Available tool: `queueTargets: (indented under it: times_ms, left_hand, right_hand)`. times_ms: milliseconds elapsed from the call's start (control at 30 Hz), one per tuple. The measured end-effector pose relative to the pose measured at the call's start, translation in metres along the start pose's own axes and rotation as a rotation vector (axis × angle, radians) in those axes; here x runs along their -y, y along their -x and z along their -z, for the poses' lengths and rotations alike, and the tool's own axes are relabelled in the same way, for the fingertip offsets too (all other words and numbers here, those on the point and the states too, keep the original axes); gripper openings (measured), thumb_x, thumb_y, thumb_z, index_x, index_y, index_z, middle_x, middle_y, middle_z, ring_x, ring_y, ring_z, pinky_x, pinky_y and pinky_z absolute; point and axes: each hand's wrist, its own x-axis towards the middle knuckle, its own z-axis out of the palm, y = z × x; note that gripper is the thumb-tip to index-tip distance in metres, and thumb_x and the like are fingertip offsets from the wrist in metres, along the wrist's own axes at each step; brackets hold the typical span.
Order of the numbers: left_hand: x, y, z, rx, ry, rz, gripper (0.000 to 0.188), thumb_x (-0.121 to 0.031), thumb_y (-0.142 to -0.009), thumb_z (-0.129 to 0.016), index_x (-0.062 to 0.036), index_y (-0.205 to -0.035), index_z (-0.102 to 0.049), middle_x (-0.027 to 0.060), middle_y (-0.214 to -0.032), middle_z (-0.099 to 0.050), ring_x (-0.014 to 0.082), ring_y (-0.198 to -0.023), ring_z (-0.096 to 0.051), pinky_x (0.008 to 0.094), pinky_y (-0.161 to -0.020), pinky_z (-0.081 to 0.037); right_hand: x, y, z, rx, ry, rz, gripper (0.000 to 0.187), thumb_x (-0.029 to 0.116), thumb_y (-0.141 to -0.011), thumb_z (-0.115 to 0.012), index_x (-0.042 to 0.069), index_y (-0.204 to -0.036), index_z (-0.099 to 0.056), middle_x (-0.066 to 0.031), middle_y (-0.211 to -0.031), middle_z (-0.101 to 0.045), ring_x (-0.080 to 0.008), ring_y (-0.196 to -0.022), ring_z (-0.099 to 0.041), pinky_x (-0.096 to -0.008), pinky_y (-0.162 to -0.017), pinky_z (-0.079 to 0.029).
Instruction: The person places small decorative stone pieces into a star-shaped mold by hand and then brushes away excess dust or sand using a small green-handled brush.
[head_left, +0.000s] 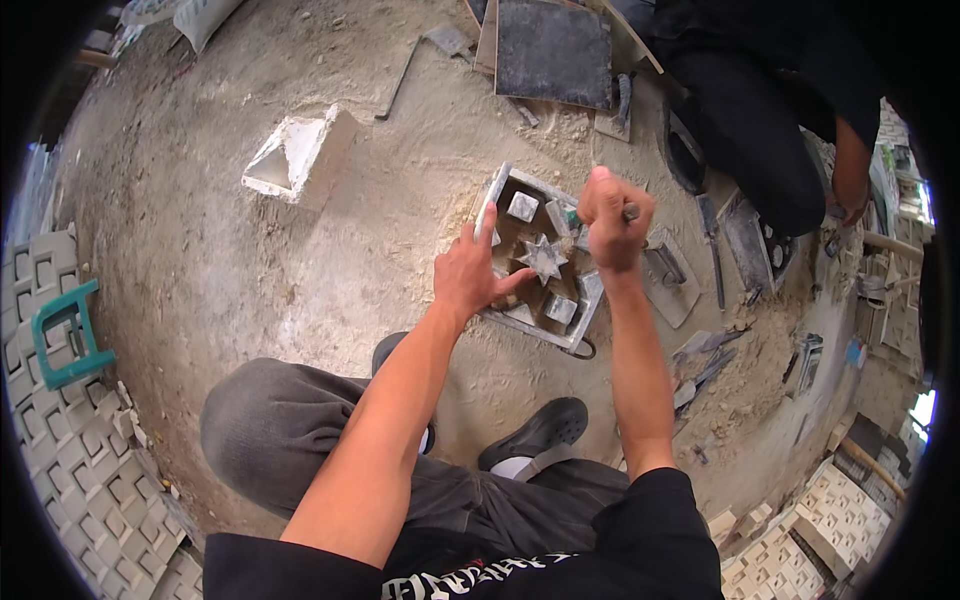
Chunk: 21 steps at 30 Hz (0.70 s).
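Observation:
A square mould [590,292] lies tilted on the dusty ground, with a raised star [543,260] at its middle and pale square blocks [522,207] in its brown recess. My left hand [466,270] rests on the mould's left wall, its fingers stretched out and the thumb spread over the recess. Over the right wall, my right hand [613,222] is closed round a tool handle [631,212] with a dark rounded end. Something green [572,216] shows beside that fist; the tool's working end is mostly hidden.
A whitish hollow block [300,155] stands to the left. Dark flat boards [553,52] lie at the back, near another person's dark-clothed legs [745,130]. A trowel-like float [668,278] lies right of the mould. Patterned blocks [90,440] and a green stool [72,335] are at the left edge.

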Motion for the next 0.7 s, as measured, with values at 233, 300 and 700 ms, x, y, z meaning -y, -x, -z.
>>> queueTargets:
  times_ms: [233,300,700]
  left_hand:
    - [0.002,0.000,-0.001,-0.014,0.007,0.000,0.117,-0.071,-0.064,-0.070,-0.0109,-0.150,-0.018,0.0161,-0.102,-0.056,0.0332,-0.081,-0.065,0.0436,-0.059,-0.053]
    - [0.001,0.000,0.001,-0.013,0.012,-0.005,0.117,-0.071,-0.064,-0.070,-0.0109,-0.150,-0.018,0.0162,-0.102,-0.056,0.0334,-0.081,-0.065,0.0436,-0.059,-0.053]
    - [-0.002,-0.001,0.000,-0.002,0.015,-0.007,0.116,-0.069,-0.065,-0.072,-0.0111,-0.150,-0.018,0.0168,-0.102,-0.056,0.0343,-0.081,-0.065,0.0439,-0.060,-0.053]
  right_hand:
    - [-0.008,0.001,-0.003,0.042,0.017,-0.023,0.044,0.013,-0.095,-0.051,0.001,-0.054,-0.042,0.0026,-0.049,-0.041,-0.0055,-0.045,-0.034,-0.0279,-0.043,-0.025]
    - [0.004,-0.001,0.003,0.060,-0.023,-0.006,0.044,0.014,-0.095,-0.051,0.001,-0.054,-0.042,0.0028,-0.049,-0.041,-0.0051,-0.046,-0.035,-0.0280,-0.042,-0.025]
    - [-0.011,0.003,0.010,0.057,-0.042,-0.037,0.045,0.014,-0.095,-0.051,0.002,-0.054,-0.040,0.0043,-0.049,-0.039,-0.0058,-0.045,-0.033,-0.0291,-0.042,-0.025]
